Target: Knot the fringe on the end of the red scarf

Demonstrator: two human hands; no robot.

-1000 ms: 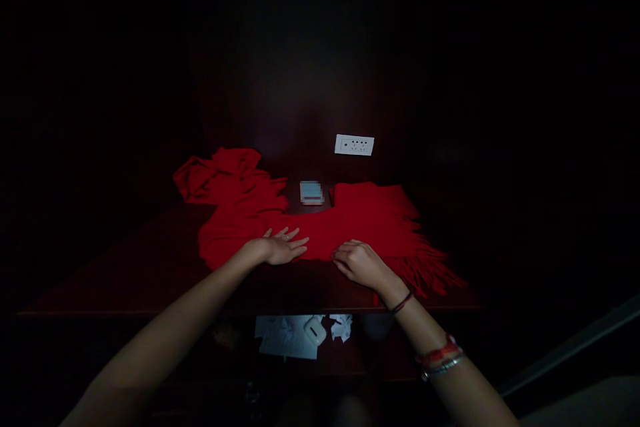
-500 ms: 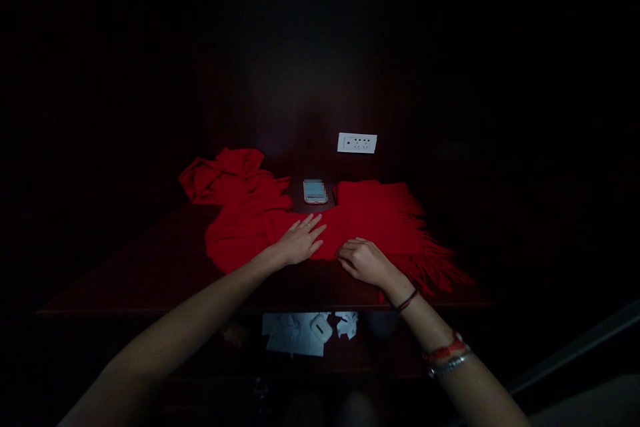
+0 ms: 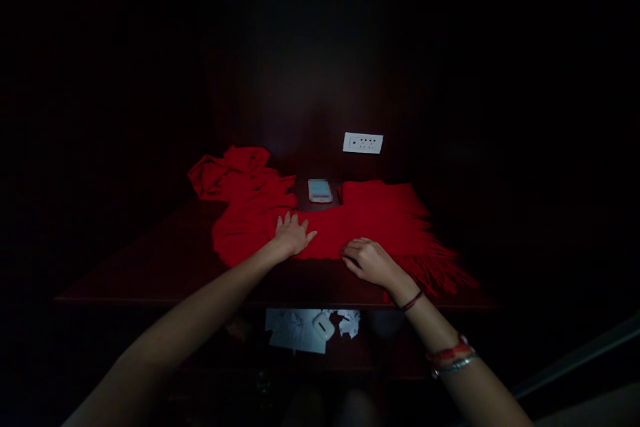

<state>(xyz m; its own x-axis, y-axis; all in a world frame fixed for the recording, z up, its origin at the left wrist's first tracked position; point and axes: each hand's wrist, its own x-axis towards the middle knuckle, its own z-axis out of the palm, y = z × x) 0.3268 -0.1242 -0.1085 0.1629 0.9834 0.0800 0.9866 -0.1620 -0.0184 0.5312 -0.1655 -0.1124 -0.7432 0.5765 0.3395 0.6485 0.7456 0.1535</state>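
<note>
A red fringed scarf [image 3: 320, 230] lies across the dark table, bunched at its left end and flat with loose fringe at its right. My left hand [image 3: 293, 235] rests on the middle stretch of it, palm down with fingers spread. At the scarf's near edge, my right hand [image 3: 369, 260] is closed, its curled fingers pinching the fabric; the fingertips are partly hidden. Behind the middle stretch, a phone [image 3: 320, 191] with a lit screen lies on the table between the scarf's two ends.
A white wall socket [image 3: 363, 143] is on the dark back wall. Below the tabletop [image 3: 165, 290], a lower shelf or drawer holds a white earbud case [image 3: 323, 326], paper [image 3: 295, 333] and crumpled scraps [image 3: 349, 322]. Much of the surroundings is too dark to make out.
My left hand has slid a little to the left along the scarf, its fingers now pointing further left. My right hand keeps its place at the near edge. The view has shifted slightly.
</note>
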